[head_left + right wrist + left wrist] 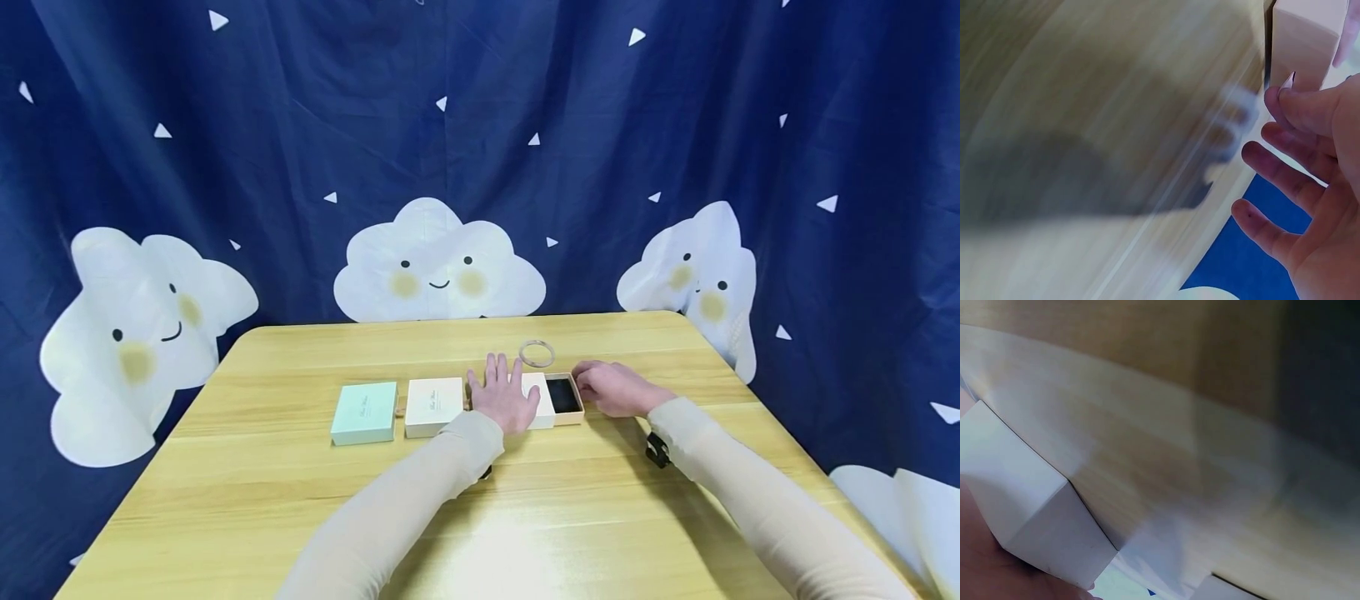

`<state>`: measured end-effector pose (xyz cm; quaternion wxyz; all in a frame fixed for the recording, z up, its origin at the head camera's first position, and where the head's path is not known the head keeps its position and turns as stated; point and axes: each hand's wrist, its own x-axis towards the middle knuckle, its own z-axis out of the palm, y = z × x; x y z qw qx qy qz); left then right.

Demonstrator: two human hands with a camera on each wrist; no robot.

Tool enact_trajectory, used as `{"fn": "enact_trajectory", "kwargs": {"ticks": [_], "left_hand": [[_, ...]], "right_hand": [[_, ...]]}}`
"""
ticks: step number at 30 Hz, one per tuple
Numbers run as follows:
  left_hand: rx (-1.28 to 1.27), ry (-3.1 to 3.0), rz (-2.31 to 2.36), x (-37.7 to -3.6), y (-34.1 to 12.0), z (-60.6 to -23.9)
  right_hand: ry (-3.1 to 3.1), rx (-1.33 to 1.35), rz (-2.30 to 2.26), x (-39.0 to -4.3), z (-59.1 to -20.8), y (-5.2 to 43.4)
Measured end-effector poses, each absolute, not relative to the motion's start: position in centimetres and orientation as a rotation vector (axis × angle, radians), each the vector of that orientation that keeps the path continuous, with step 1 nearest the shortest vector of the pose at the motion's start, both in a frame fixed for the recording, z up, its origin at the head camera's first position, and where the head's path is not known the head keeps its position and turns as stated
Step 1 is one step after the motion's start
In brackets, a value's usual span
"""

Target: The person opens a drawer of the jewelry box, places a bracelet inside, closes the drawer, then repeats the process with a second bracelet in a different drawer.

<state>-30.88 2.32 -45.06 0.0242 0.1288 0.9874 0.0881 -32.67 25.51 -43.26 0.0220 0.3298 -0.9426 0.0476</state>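
Three small boxes lie in a row on the wooden table (300, 500): a mint box (364, 412), a cream box (434, 406), and a white sleeve box (542, 398) whose tan drawer (565, 397) with its black lining stands partly drawn out on the side of the right hand. The left hand (505, 396) lies flat on the white sleeve box, its fingers straight and spread, the fingertips reaching past the box's far edge. The right hand (613, 388) rests just beside the open drawer, its fingers loosely bent with the tips at the drawer's outer end; whether they actually touch it cannot be told, and the right wrist view shows them relaxed and apart, holding nothing. Just beyond both sets of fingertips, a thin silver bangle (537, 353) lies flat on the table, apart from either hand.
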Motion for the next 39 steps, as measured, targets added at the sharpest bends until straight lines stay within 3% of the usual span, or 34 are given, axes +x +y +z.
{"fn": "enact_trajectory", "kwargs": {"ticks": [39], "left_hand": [[0.392, 3.033, 0.271, -31.1, 2.3, -45.4]], "right_hand": [[-2.982, 1.049, 0.157, -32.7, -41.4, 26.6]]}}
